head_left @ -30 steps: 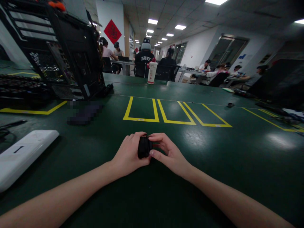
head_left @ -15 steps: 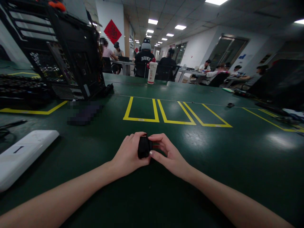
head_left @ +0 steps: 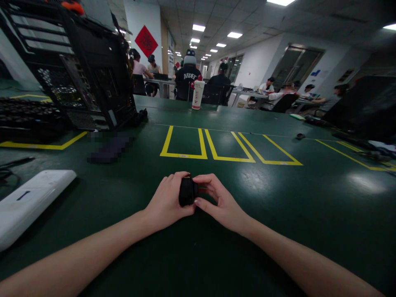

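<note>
A small black object (head_left: 187,192) is held just above or on the dark green table (head_left: 198,255), near the middle of the view. My left hand (head_left: 168,200) wraps round its left side, fingers over the top and thumb below. On its right side, the fingertips and thumb of my right hand (head_left: 221,203) touch the edge, with a gap between the curved fingers and the thumb. What exactly the object is cannot be made out. Beyond the hands, yellow tape outlines (head_left: 184,156) mark the table.
At the left are a white box-like item (head_left: 37,198), a blurred dark item (head_left: 110,148) and an open black computer case (head_left: 93,82). A white cup (head_left: 198,95) stands at the far edge. Several people sit at tables beyond. A small black ring (head_left: 300,136) lies at the right.
</note>
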### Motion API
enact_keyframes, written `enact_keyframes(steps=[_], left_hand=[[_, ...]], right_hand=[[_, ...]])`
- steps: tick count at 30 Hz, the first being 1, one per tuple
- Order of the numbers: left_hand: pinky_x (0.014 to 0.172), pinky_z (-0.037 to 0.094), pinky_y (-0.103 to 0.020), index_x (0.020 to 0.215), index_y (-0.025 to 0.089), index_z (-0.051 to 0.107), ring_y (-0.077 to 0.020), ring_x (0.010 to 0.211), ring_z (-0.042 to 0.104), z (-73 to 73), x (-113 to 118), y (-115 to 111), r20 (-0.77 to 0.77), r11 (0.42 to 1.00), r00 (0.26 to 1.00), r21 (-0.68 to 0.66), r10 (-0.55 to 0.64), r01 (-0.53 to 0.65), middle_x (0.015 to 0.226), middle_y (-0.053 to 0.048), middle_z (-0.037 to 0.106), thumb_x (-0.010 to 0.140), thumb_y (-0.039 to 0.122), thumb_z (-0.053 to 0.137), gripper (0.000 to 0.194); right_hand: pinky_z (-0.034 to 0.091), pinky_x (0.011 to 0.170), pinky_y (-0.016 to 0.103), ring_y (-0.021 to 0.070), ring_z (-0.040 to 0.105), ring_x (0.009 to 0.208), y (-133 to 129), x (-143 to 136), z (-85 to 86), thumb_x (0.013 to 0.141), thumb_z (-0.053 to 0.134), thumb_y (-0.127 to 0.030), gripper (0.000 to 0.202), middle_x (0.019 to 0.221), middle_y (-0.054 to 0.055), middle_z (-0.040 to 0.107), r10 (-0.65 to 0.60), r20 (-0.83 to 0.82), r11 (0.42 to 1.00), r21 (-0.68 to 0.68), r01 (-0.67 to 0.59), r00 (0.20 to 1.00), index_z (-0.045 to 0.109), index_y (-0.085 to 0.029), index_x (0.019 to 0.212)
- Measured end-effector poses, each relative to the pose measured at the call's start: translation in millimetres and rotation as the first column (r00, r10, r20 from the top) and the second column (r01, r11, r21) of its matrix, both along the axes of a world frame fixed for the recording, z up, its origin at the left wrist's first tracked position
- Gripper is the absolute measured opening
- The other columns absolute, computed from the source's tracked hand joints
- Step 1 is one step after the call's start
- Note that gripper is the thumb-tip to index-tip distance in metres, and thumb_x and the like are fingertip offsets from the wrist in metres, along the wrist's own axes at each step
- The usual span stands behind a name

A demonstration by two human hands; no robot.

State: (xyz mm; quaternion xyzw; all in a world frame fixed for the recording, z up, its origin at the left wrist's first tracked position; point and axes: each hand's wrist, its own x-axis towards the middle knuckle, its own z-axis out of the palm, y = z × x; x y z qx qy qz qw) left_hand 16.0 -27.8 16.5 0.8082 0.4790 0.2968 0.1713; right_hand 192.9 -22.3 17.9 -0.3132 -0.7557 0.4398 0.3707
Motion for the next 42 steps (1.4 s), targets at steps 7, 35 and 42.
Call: enact_keyframes(steps=[7, 35, 42], left_hand=[[0.071, 0.047, -0.040, 0.110, 0.018, 0.038, -0.0230, 0.086, 0.055, 0.0, 1.3, 0.5, 0.017, 1.000, 1.000, 0.005, -0.008, 0.008, 0.099, -0.007, 0.054, 0.067, 0.031, 0.063, 0.051], [0.070, 0.046, -0.038, 0.110, 0.015, 0.039, -0.0226, 0.084, 0.054, 0.1, 0.0, 0.9, -0.006, 1.000, 1.000, 0.002, -0.005, 0.005, 0.099, -0.008, 0.054, 0.067, 0.032, 0.062, 0.052], [0.070, 0.046, -0.038, 0.109, 0.016, 0.038, -0.0227, 0.085, 0.054, 2.4, 0.8, 0.0, -0.020, 1.000, 1.000, -0.004, 0.001, -0.001, 0.099, -0.008, 0.053, 0.068, 0.030, 0.062, 0.050]], right_hand=[[0.044, 0.090, 0.038, 0.0169, 0.051, 0.102, -0.2, -3.3, -0.6, 0.082, 0.050, -0.025, 0.029, 0.108, 0.004, 0.050, -0.088, 0.027, 0.995, -0.043, 0.090, 0.996, 0.044, -0.025, 0.110], [0.043, 0.092, 0.038, 0.0169, 0.050, 0.105, 0.9, -0.8, -1.7, 0.081, 0.052, -0.023, 0.026, 0.108, 0.002, 0.049, -0.026, 0.000, 0.997, -0.068, 0.026, 1.000, 0.047, -0.026, 0.106], [0.045, 0.089, 0.038, 0.0174, 0.052, 0.102, 1.0, -1.2, -3.1, 0.082, 0.050, -0.024, 0.039, 0.117, 0.006, 0.047, -0.048, 0.074, 0.993, -0.104, 0.056, 0.996, 0.038, -0.026, 0.119]])
